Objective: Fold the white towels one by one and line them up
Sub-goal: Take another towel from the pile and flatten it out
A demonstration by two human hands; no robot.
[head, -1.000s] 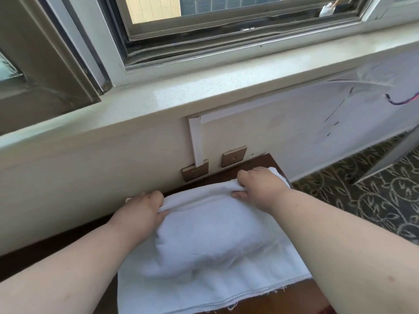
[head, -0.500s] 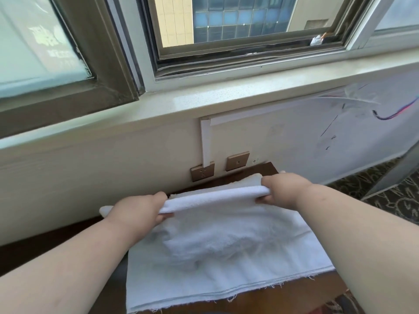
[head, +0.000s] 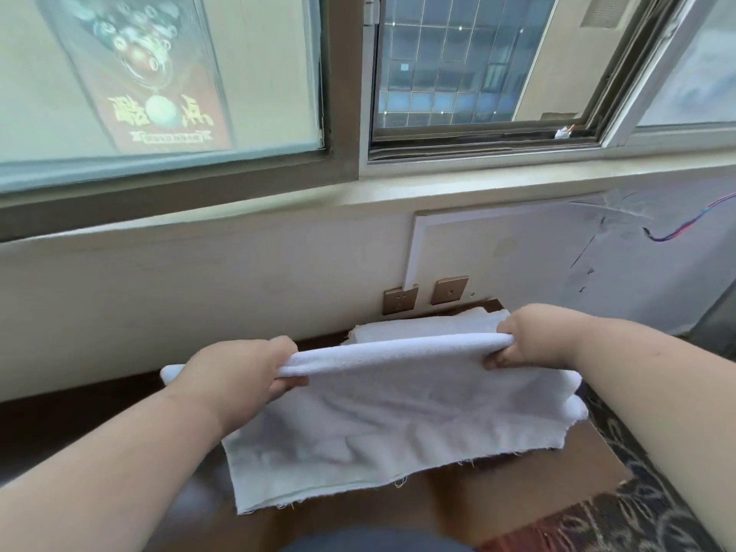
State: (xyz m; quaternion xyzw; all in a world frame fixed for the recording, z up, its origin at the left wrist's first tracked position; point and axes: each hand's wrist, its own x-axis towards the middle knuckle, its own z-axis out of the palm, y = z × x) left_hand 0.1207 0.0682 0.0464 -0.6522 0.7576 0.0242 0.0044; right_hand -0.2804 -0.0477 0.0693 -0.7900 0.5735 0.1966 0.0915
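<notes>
The soft white terry towel lies on a dark brown wooden table under the window, and its far edge is lifted up as a rolled fold between the two hands. The near edge, with loose frayed threads, rests flat on the wood close to the person. The left hand has its fingers curled around the left end of the fold, and a small tail of cloth sticks out past it. The right hand pinches the right end with thumb below and fingers above. Behind the raised fold more white cloth is visible near the wall; I cannot tell if it is another towel or the same one.

In my judgement the fold is only half made. If one hand pulls further than the other, the edges will not meet and the fold will be crooked. The right corner of the towel hangs over the table edge, so a strong pull may drag it down to the patterned carpet.
</notes>
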